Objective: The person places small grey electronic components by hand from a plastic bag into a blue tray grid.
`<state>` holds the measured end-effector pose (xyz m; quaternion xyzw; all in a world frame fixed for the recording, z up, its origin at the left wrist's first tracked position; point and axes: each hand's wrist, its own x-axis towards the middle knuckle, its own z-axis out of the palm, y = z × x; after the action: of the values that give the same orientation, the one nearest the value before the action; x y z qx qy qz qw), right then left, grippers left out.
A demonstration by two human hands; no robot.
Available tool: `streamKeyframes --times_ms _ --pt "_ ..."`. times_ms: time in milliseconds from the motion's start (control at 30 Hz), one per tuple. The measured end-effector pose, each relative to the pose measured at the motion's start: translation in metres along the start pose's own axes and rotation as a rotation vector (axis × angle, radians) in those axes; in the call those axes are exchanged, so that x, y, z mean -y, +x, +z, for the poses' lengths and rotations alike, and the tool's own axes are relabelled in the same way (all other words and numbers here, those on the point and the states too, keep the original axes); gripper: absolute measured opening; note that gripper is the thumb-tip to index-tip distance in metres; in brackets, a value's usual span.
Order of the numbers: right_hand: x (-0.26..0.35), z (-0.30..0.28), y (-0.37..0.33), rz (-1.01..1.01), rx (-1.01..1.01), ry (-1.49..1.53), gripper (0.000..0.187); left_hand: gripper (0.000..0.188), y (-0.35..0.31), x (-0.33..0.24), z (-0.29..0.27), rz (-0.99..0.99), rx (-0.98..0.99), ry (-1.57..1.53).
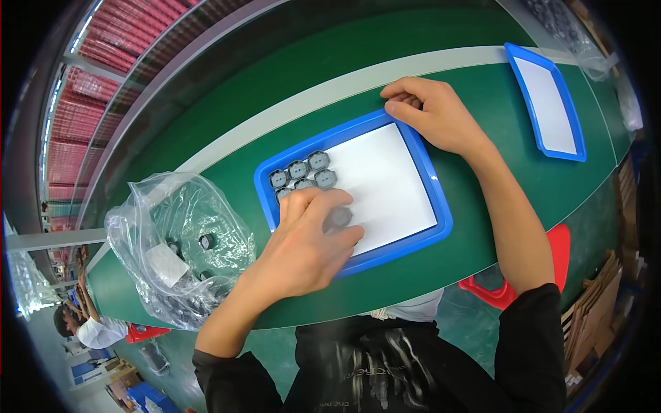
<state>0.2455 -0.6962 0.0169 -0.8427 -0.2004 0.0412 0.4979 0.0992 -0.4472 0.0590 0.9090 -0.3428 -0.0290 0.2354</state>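
Observation:
A blue tray lined with a white sheet lies in front of me on the green table. Several dark grey, round-cornered plastic parts sit in rows at its left end. My left hand reaches over these rows, hiding some of them. Between its thumb and fingers is another grey plastic part, slightly blurred, just over the sheet. My right hand rests at the tray's far right corner, its fingers loosely curled, with nothing visible in them; the thumb tip is close to the rim.
Left of the tray stands an open clear plastic bag with dark parts inside. A second blue tray with a white sheet lies at the far right. A red stool stands by the table's near edge. Another person is at the far left.

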Motion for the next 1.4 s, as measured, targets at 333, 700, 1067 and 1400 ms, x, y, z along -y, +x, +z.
streamKeyframes --times_ms 333,700,1067,1400 --pt "-0.002 -0.001 0.000 0.002 0.003 0.021 0.025 0.048 0.001 -0.001 -0.011 -0.044 0.045 -0.033" --pt "-0.003 -0.001 0.000 -0.011 -0.006 -0.002 0.025 0.057 -0.001 0.006 -0.012 -0.094 0.085 -0.021" --pt "-0.003 -0.002 0.000 -0.010 0.007 0.007 0.026 0.049 0.003 0.008 -0.015 -0.039 0.070 0.011" --pt "-0.002 -0.003 0.000 0.001 0.009 -0.005 0.027 0.044 0.005 0.006 -0.009 -0.044 0.071 0.013"
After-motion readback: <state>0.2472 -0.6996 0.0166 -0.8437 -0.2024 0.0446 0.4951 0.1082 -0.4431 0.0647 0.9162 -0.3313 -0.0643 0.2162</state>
